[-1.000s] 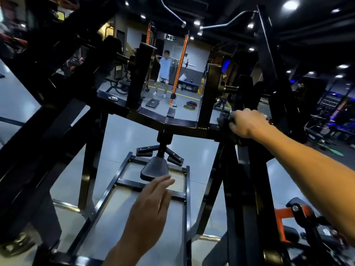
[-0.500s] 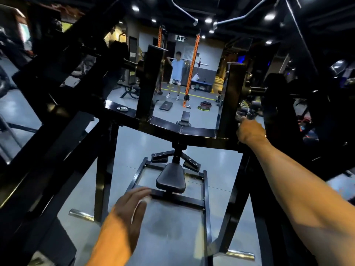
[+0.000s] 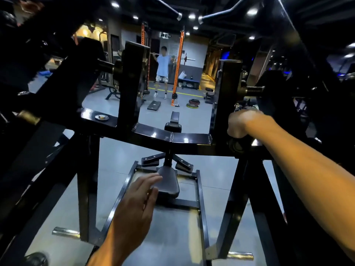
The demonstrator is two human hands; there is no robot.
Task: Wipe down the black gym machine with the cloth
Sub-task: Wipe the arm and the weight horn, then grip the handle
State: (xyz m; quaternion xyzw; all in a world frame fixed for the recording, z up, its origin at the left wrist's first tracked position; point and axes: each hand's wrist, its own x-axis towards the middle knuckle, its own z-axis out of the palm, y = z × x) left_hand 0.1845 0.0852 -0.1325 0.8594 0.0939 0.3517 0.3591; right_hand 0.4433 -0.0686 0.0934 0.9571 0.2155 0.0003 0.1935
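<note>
Two hands working: right hand [image 3: 242,123] clenching dark wad, likely cloth, against black gym machine [image 3: 190,139] crossbar to scrub; left hand [image 3: 134,200] hovering released below, balancing.

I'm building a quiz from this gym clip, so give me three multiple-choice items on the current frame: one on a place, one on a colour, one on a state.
1. Where is the right hand?
A. on the machine's crossbar end, at the right
B. on the seat pad
C. on the floor

2. What colour are the rack uprights behind?
A. green
B. orange
C. white

3. How is the left hand?
A. fist round a cloth
B. gripping the frame
C. open, fingers straight, holding nothing

Answers:
1. A: the right hand is curled over something dark at the right end of the crossbar; no cloth can be made out there.
2. B: the uprights beside the person lifting are orange.
3. C: the left hand hovers with fingers extended in front of the seat pad.
</note>
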